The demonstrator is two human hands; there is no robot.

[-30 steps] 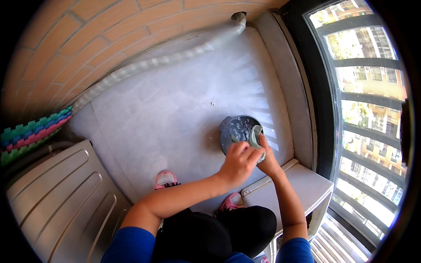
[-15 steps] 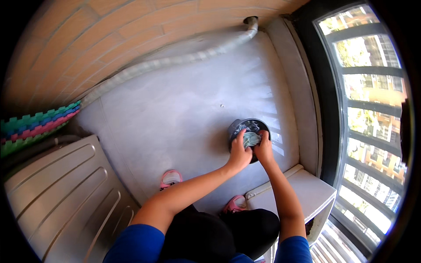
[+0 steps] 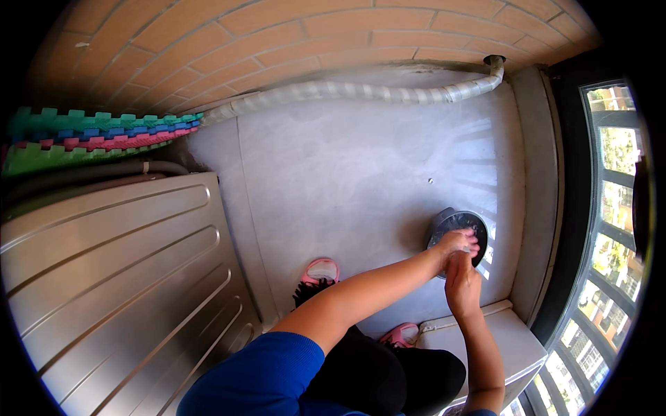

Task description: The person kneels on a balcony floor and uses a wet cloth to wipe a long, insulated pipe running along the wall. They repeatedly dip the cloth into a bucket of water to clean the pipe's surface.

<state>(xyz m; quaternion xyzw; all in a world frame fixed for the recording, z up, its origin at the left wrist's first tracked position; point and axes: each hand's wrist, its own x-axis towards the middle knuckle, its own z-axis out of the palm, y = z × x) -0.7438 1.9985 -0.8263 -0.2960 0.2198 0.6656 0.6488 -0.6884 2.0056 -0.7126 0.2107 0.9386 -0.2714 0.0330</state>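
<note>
A round dark bucket (image 3: pixel 483 223) stands on the floor at right of centre, with water and whitish suds visible inside. Over its opening is my left hand (image 3: pixel 456 243), the fingers stretched out to the right and slightly apart. Just below, my right hand (image 3: pixel 459 276) is closed, its fingertips meeting the heel of my left hand. A small pale patch shows between the two hands, too small to name. The light greenish cloth seen earlier cannot be made out clearly; my hands cover part of the bucket.
A ribbed pale hose (image 3: pixel 333 91) runs along the brick wall (image 3: pixel 333 28). Coloured foam mats (image 3: pixel 104 132) and a metallic grooved panel (image 3: pixel 125 263) are on the left. A white box-like stand (image 3: pixel 479 347) is near my right arm, beside a barred window (image 3: pixel 617 201).
My view has swung left, so the bucket appears further right. My hands, earlier spread on either side of the greenish cloth, are now together, the right below the left.
</note>
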